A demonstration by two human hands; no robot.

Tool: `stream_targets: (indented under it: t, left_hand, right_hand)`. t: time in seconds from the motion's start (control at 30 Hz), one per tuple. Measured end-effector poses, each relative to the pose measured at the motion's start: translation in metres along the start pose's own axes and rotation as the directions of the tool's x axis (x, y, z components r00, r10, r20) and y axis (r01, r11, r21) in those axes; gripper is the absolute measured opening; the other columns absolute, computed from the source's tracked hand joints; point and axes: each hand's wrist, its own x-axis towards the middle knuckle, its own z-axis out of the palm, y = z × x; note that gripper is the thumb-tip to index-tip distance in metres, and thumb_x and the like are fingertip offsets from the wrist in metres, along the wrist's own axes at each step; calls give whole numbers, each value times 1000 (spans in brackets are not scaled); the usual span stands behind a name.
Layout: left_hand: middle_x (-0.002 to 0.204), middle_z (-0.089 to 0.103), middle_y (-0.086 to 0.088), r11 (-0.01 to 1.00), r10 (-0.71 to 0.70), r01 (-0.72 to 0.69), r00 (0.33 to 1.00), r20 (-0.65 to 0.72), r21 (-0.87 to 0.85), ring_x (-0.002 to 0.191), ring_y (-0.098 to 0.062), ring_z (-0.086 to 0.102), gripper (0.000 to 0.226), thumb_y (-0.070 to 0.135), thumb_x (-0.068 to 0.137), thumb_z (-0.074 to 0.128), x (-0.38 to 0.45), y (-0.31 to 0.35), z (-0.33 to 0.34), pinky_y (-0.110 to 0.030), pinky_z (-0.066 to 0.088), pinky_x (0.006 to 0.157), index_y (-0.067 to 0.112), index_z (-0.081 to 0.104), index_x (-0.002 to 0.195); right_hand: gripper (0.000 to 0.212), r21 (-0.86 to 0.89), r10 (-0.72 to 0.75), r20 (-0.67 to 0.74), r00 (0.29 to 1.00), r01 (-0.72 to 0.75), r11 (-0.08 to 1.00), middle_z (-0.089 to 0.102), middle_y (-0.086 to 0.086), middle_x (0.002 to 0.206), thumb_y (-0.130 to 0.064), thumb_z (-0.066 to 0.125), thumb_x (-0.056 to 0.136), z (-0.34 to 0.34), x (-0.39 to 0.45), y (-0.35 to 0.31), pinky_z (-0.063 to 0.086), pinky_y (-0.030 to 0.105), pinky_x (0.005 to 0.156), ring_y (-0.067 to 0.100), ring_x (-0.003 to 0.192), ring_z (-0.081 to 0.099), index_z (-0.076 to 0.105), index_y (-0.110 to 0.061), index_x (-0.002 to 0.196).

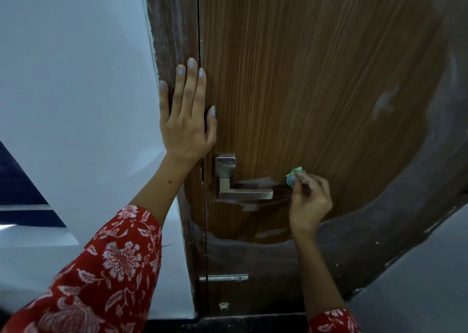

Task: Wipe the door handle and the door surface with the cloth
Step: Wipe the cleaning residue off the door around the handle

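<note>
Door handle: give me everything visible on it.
The door handle is a brushed silver metal lever, square in section, L-shaped: a short neck drops from a rectangular backplate with two screws at its top, then a bar runs level towards the right. It sits near the wooden door's left edge. Nothing touches it: the right hand holds the green cloth just past the bar's free end; the left hand lies flat above.

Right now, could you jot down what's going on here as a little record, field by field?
setting: wooden door, shut against its frame
handle: metal lever, pointing right, level
left hand: flat, open, over the gap between door and frame, above the handle
right hand: pinching a small green cloth against the door, just right of the lever's tip
door marks: pale smears around the handle
lower down: a small metal bolt
sleeves: red floral
</note>
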Motion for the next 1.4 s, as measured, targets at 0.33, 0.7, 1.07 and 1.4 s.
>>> stream_targets:
  t: [0.33,0.7,1.07,1.4]
  left_hand:
    - [149,40,-16,1000,-6,6,1000,6,11,141,-29,31,52,22,96,41,0,2,-2,-44,14,118,4,36,145]
    - [149,40,-17,1000,-5,4,1000,7,27,141,-30,31,52,22,96,41,0,2,-2,-41,7,120,3,35,144]
    - [150,38,-16,999,-4,3,1000,12,36,142,-29,30,52,24,98,38,0,1,1,-43,10,119,5,34,146]
    - [150,38,-16,999,-6,6,1000,5,33,142,-29,30,52,24,98,39,0,2,1,-43,10,119,5,34,146]
  right_hand:
    - [18,-8,115,-75,991,-116,993,59,12,109,-5,62,86,0,-3,1,41,4,79,20,99,59,67,-5,103]
    - [18,-39,253,-126,959,-260,965,58,13,112,-2,60,86,-3,-5,16,41,8,77,20,100,59,65,-6,103]
    - [20,0,384,-157,910,-389,921,57,12,115,0,59,86,4,-14,19,47,21,84,19,103,58,64,-4,104]
    - [21,-47,390,-162,906,-402,914,58,15,114,1,58,86,8,-27,27,42,20,84,22,103,58,63,-2,106]
